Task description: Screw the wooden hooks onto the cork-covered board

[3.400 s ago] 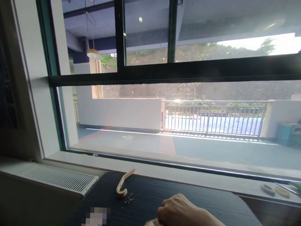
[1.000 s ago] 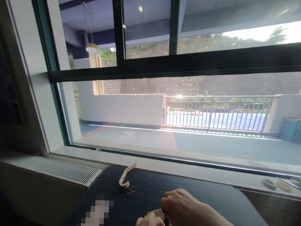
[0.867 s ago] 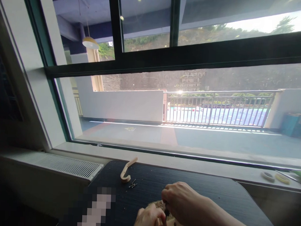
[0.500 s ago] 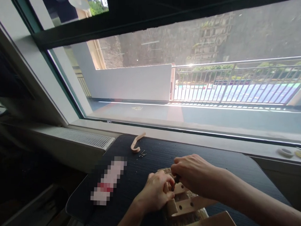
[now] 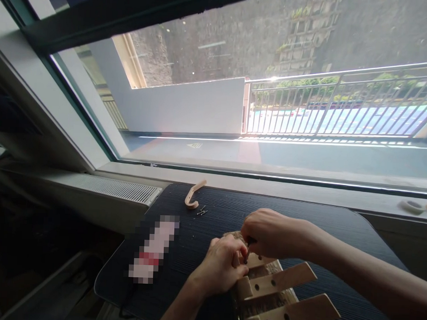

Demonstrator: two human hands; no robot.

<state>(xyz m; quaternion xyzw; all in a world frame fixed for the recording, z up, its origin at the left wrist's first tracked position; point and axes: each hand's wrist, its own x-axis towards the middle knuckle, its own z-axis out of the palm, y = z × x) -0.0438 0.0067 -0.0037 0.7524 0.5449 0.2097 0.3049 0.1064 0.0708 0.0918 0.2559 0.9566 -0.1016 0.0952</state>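
My left hand [image 5: 222,265] is closed, its thumb and fingers pinching around the near end of a wooden hook [image 5: 255,260] with dark holes. Just to the right, my right hand [image 5: 267,233] is curled into a fist around a small dark tool [image 5: 251,241]; its shape is mostly hidden by the fingers. Below my hands, a second wooden hook [image 5: 282,280] and a third wooden hook [image 5: 295,314] lie side by side across a plastic-wrapped board [image 5: 278,300]. A loose J-shaped wooden hook [image 5: 190,199] rests farther back, with several screws [image 5: 202,211] beside it.
The dark table [image 5: 182,252] has rounded corners and stands against the window sill [image 5: 226,181]. On its left side lies a pixelated pink and red item [image 5: 152,251]. A vented ledge [image 5: 124,189] runs along the left. A roll of tape [image 5: 411,205] sits on the sill at right.
The view has tilted slightly downward. My right hand has turned a little over the hook, still gripping the dark tool, while my left hand keeps its pinch.
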